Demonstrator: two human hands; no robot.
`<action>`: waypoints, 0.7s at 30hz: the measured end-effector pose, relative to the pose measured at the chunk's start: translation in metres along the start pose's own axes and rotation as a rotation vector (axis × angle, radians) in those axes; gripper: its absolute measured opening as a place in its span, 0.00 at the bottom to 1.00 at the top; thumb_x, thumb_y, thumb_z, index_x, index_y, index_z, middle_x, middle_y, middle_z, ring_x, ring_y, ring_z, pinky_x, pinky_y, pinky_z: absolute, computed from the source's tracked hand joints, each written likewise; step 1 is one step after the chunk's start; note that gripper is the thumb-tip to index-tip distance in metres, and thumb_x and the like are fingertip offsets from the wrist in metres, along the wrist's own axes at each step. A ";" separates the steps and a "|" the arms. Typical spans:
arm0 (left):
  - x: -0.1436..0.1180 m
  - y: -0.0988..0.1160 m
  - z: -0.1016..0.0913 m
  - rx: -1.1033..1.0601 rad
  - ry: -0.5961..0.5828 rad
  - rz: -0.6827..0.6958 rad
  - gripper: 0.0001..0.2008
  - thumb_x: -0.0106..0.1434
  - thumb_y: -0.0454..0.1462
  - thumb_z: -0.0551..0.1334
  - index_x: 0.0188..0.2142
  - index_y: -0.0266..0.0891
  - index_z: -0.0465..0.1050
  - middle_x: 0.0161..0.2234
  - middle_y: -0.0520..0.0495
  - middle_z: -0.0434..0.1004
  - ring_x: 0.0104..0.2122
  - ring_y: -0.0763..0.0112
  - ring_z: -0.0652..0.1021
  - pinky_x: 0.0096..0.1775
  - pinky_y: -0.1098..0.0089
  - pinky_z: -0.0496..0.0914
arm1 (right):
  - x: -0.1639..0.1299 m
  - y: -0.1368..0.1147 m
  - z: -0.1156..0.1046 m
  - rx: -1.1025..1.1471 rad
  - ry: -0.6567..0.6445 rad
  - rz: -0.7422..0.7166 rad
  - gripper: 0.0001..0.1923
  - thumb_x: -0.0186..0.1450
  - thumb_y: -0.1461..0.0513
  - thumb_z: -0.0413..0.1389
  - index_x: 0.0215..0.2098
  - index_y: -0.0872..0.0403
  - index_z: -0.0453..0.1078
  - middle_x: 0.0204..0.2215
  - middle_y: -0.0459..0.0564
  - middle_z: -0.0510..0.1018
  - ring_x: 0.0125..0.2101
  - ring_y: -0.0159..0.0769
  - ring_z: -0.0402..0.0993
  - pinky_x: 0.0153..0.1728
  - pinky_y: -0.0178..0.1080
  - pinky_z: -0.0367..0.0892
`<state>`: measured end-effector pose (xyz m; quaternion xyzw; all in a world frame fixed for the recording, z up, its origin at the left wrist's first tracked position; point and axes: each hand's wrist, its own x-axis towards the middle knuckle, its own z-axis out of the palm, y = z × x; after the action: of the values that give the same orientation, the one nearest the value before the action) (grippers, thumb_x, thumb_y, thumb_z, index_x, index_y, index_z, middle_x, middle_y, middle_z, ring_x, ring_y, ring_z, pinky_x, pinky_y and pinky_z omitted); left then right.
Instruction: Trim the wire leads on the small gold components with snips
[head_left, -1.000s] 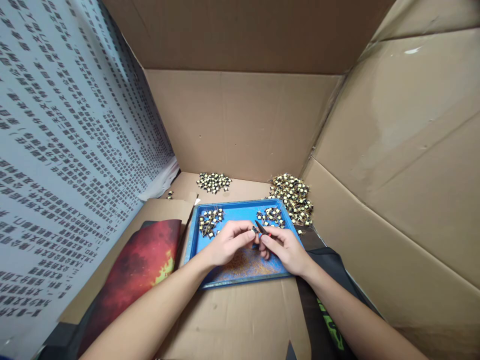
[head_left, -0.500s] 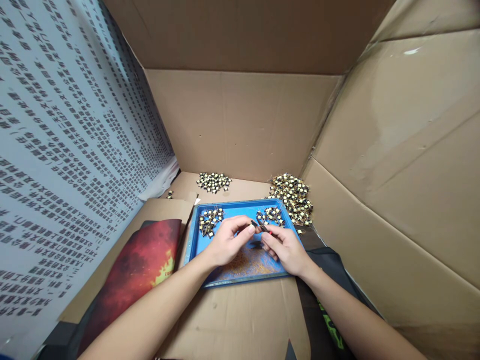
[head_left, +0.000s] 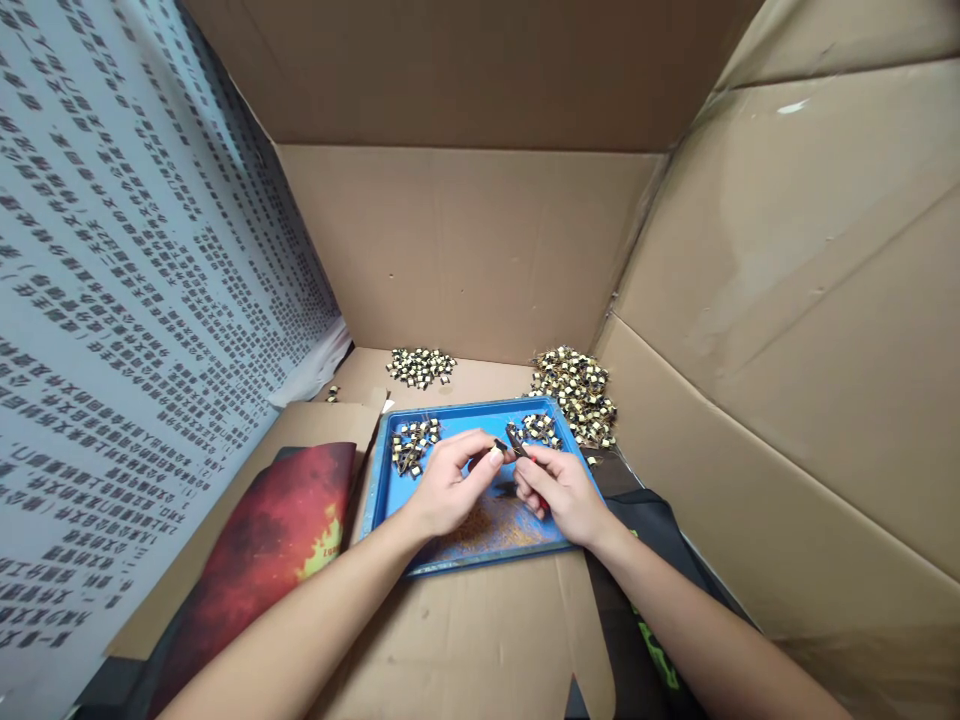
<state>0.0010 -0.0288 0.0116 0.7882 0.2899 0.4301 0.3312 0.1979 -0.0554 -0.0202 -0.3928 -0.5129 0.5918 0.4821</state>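
Above the blue tray (head_left: 465,408), my left hand (head_left: 455,484) pinches a small black-and-yellow wired part (head_left: 499,446), which looks like a little coil or transformer. My right hand (head_left: 559,492) is closed round cutting pliers (head_left: 519,444) with dark jaws and red handles. The jaws point up beside the part, close to my left fingertips; whether they touch a wire is too small to tell. Similar parts lie in the tray as a left cluster (head_left: 412,445) and a right cluster (head_left: 541,430). Copper-coloured wire clippings (head_left: 487,530) cover the tray's near floor.
Behind the tray sit a smaller pile of parts (head_left: 421,367) and a larger, wire-tangled pile (head_left: 574,390). Cardboard walls (head_left: 465,250) rise at the back and right. A printed sheet (head_left: 150,300) hangs on the left, above a red patterned mat (head_left: 277,540).
The pliers in my right hand have tilted, with their jaws now more upright and spread. My left hand still pinches the part. The whole view has shifted slightly.
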 end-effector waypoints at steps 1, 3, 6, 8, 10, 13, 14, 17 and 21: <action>-0.001 0.001 0.000 -0.009 0.011 0.014 0.16 0.74 0.45 0.57 0.36 0.37 0.77 0.32 0.46 0.77 0.33 0.66 0.75 0.38 0.67 0.67 | 0.003 0.001 -0.003 0.067 0.045 0.007 0.22 0.67 0.44 0.60 0.41 0.54 0.71 0.22 0.38 0.64 0.16 0.25 0.58 0.15 0.30 0.57; -0.001 0.003 -0.001 -0.027 0.042 0.037 0.16 0.75 0.44 0.56 0.37 0.38 0.77 0.32 0.46 0.77 0.33 0.67 0.76 0.38 0.68 0.67 | 0.009 0.001 -0.011 0.159 0.193 -0.015 0.23 0.65 0.43 0.62 0.44 0.53 0.71 0.22 0.37 0.62 0.16 0.25 0.57 0.13 0.30 0.56; 0.001 0.002 -0.001 0.040 0.050 0.021 0.15 0.74 0.43 0.57 0.36 0.38 0.76 0.31 0.47 0.77 0.31 0.68 0.75 0.37 0.68 0.66 | 0.010 -0.002 -0.019 0.078 0.255 -0.101 0.23 0.65 0.45 0.63 0.47 0.54 0.72 0.22 0.37 0.62 0.17 0.26 0.59 0.14 0.30 0.57; 0.003 -0.001 -0.002 0.122 0.047 -0.011 0.16 0.74 0.43 0.57 0.34 0.37 0.76 0.31 0.47 0.77 0.31 0.68 0.75 0.36 0.68 0.66 | 0.006 -0.003 -0.019 -0.021 0.193 -0.102 0.22 0.68 0.46 0.61 0.48 0.55 0.73 0.23 0.39 0.65 0.18 0.27 0.62 0.16 0.31 0.60; 0.006 -0.002 -0.003 0.169 0.066 -0.043 0.16 0.74 0.43 0.56 0.34 0.38 0.75 0.31 0.47 0.78 0.32 0.67 0.75 0.37 0.68 0.65 | 0.000 -0.003 -0.014 -0.118 0.114 -0.091 0.22 0.69 0.47 0.60 0.49 0.56 0.75 0.24 0.42 0.69 0.21 0.28 0.66 0.21 0.33 0.65; 0.007 -0.003 -0.004 0.187 0.093 -0.071 0.15 0.74 0.43 0.56 0.34 0.38 0.74 0.31 0.48 0.77 0.31 0.67 0.75 0.37 0.68 0.65 | -0.004 0.000 -0.007 -0.226 0.053 -0.089 0.22 0.69 0.48 0.59 0.50 0.56 0.77 0.26 0.45 0.74 0.25 0.31 0.72 0.29 0.35 0.70; 0.007 -0.003 -0.004 0.194 0.091 -0.073 0.16 0.73 0.43 0.56 0.33 0.38 0.74 0.30 0.49 0.76 0.31 0.68 0.74 0.36 0.68 0.65 | -0.004 0.000 -0.006 -0.251 0.053 -0.094 0.22 0.69 0.48 0.59 0.51 0.56 0.77 0.27 0.46 0.75 0.26 0.32 0.73 0.30 0.36 0.71; 0.007 -0.002 -0.003 0.214 0.070 -0.066 0.16 0.73 0.43 0.56 0.30 0.38 0.72 0.27 0.50 0.72 0.29 0.69 0.71 0.34 0.69 0.63 | -0.003 0.001 -0.007 -0.323 0.064 -0.137 0.21 0.71 0.49 0.57 0.52 0.55 0.77 0.31 0.49 0.79 0.29 0.35 0.75 0.33 0.38 0.74; 0.006 -0.002 -0.002 0.218 0.037 -0.067 0.17 0.74 0.43 0.56 0.31 0.38 0.73 0.27 0.50 0.71 0.28 0.69 0.70 0.34 0.69 0.62 | -0.002 0.001 -0.010 -0.427 0.059 -0.218 0.19 0.72 0.52 0.57 0.54 0.54 0.78 0.39 0.54 0.83 0.35 0.39 0.78 0.36 0.40 0.76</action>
<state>0.0022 -0.0226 0.0137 0.8013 0.3672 0.3992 0.2523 0.2075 -0.0554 -0.0231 -0.4451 -0.6516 0.4026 0.4639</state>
